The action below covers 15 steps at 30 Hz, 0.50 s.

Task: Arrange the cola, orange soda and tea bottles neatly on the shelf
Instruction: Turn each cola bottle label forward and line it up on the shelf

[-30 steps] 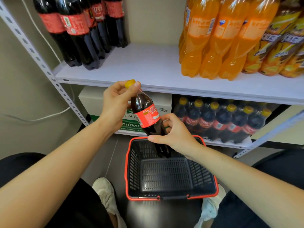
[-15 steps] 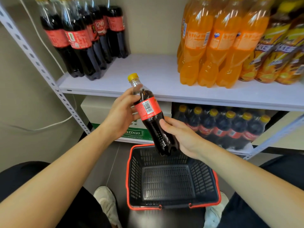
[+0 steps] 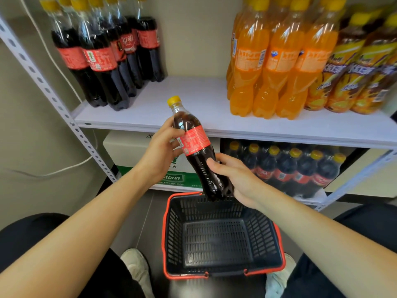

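Observation:
A cola bottle (image 3: 196, 145) with a yellow cap and red label is held tilted in front of the white shelf (image 3: 193, 104), its cap leaning left. My left hand (image 3: 161, 151) grips it at the label. Around its lower body curls my right hand (image 3: 234, 175), near the base. Several cola bottles (image 3: 105, 61) stand at the shelf's back left. Orange soda bottles (image 3: 277, 67) stand to the right, with tea bottles (image 3: 356, 74) beyond them at the far right.
A black basket with a red rim (image 3: 165, 233) sits on the floor below my hands, nothing in it. The lower shelf holds a wrapped pack of cola bottles (image 3: 287, 168) and a carton (image 3: 133, 151). A perforated upright (image 3: 49, 91) borders the left.
The cola bottle has risen from the basket towards the shelf edge. My left hand slid from the cap down to the label, and my right hand shifted towards the base.

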{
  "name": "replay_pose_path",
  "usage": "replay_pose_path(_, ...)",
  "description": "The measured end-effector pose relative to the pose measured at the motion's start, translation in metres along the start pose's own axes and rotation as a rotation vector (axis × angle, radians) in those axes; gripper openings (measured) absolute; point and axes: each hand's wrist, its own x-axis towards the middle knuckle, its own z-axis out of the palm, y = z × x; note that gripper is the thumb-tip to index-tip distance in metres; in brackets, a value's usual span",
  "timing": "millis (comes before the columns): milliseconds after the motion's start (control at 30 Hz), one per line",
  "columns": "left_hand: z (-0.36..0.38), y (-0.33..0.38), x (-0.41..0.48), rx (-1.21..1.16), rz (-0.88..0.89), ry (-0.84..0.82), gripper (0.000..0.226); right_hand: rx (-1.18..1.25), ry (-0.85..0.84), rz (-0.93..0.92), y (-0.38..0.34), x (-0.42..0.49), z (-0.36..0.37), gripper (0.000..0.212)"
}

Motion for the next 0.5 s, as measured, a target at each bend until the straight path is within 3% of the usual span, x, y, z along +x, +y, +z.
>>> replay_pose_path(67,-0.0009,0.0002,0.0005,-0.047,0.000,-0.027,0.053,-0.003,-0.009,0.007,-0.0011,0.0002,-0.0029,0.042)
replay_pose_path(233,0.0000,-0.0008,-0.0014,0.004,0.065,0.053,0.042,-0.038,-0.079,0.031,-0.0020,0.0014,-0.0029,0.041)
replay_pose_path(400,-0.0017,-0.0029,-0.0025,0.065,0.084,0.186,0.053,-0.233,0.054,-0.063,-0.0005,0.0045,0.0002,0.059)
replay_pose_path(500,-0.0013,-0.0046,-0.0029,0.122,0.090,0.161,0.047,-0.245,0.069,-0.073,0.0023,0.0062,-0.0027,0.053)
